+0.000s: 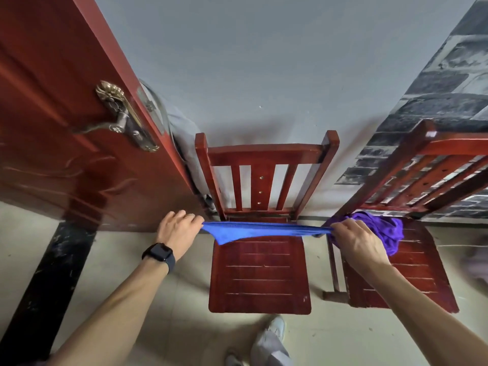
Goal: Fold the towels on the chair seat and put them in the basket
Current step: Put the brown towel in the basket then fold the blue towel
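A blue towel (253,231) is stretched flat and level in the air above the back of the middle red wooden chair's seat (260,276). My left hand (178,231) pinches its left end, with a dark watch on that wrist. My right hand (356,240) pinches its right end. A crumpled purple towel (383,231) lies on the seat of the second red chair (412,273) to the right, partly hidden behind my right hand. No basket is in view.
An open red door (66,133) with a brass handle stands at the left, close to the middle chair. A grey wall runs behind both chairs. My shoes (274,328) stand on the pale tiled floor in front of the chairs.
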Available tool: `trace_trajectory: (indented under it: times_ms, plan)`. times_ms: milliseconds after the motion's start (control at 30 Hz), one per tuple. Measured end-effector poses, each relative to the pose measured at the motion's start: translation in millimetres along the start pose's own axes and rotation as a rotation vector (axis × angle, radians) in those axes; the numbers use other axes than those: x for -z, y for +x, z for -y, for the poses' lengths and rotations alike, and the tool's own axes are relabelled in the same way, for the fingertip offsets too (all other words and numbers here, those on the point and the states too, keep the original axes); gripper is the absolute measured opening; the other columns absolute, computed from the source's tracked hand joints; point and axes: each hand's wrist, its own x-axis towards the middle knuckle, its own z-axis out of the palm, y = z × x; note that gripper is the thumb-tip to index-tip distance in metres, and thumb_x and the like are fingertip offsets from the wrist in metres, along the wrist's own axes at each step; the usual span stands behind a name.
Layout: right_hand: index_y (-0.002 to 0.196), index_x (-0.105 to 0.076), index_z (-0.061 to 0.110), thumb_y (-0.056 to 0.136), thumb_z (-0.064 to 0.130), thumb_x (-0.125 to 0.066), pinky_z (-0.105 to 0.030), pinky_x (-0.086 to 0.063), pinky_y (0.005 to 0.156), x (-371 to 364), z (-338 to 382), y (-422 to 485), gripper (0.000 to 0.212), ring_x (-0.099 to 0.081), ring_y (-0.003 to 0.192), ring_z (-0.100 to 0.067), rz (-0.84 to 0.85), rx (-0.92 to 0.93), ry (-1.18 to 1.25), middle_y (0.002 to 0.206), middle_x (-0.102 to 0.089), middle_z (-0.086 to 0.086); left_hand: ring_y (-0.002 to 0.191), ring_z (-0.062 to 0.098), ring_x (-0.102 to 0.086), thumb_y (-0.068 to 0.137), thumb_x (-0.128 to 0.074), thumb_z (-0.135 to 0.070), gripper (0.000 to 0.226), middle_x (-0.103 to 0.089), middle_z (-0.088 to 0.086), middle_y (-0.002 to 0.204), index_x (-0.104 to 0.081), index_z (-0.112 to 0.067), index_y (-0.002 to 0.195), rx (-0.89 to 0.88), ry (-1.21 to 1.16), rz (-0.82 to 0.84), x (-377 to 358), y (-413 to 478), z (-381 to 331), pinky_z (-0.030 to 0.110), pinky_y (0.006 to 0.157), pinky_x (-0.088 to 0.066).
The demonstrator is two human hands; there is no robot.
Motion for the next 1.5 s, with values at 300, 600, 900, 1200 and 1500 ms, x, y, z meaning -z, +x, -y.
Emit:
trace_trajectory:
  times_ms: [300,600,900,1200,1500]
  plan:
    - [0.076,-0.065,0.016,0.062,0.007,-0.09,-0.042,-0.054,0.054,-118,-3,-75,0.03,-0.056,0.072,-0.034,0.2,-0.048,0.03,0.078,-0.057,-0.005,0.054,0.027,-0.061,0.06,-0.079,-0.014,0.016,-0.06,-0.001,0.058,-0.069,-0.021,0.071,0.034,-0.176,0.271,-81,-94,-54,0.03,0.052,-0.046]
    - [0.098,-0.077,0.021,0.093,0.015,-0.062,-0.039,-0.054,0.073,-209,28,-181,0.017,-0.062,0.094,-0.033,0.554,-0.187,0.087,0.103,-0.066,-0.006,0.054,0.025,-0.063,0.06,-0.088,-0.017,0.024,-0.064,-0.001,0.06,-0.067,-0.024,0.071,0.052,-0.232,0.721,-143,-196,-112,0.03,0.051,-0.047]
    - [0.089,-0.071,0.023,0.089,0.018,-0.07,-0.029,-0.043,0.075,-219,22,-136,0.005,-0.062,0.08,-0.02,0.508,-0.818,0.843,0.081,-0.069,0.005,0.078,0.011,-0.066,0.08,-0.079,-0.026,0.007,-0.073,-0.01,0.074,-0.073,-0.022,0.08,1.002,-1.208,0.713,-183,-162,-92,0.02,0.07,-0.044]
    - [0.095,-0.067,0.028,0.091,0.036,-0.066,-0.045,-0.056,0.091,-282,19,-57,0.009,-0.071,0.092,-0.026,0.3,-0.934,0.975,0.095,-0.074,0.0,0.08,0.012,-0.063,0.082,-0.079,-0.021,0.015,-0.071,-0.002,0.084,-0.075,-0.016,0.095,1.317,-1.505,0.508,-249,-109,-97,0.028,0.078,-0.049]
    - [0.107,-0.069,0.023,0.092,0.044,-0.06,-0.042,-0.059,0.082,-328,9,-23,0.027,-0.07,0.087,-0.028,0.338,-0.924,0.85,0.098,-0.073,-0.003,0.072,0.015,-0.061,0.083,-0.077,-0.025,0.007,-0.07,0.002,0.082,-0.072,-0.021,0.086,1.371,-1.378,0.398,-300,-82,-106,0.026,0.065,-0.049]
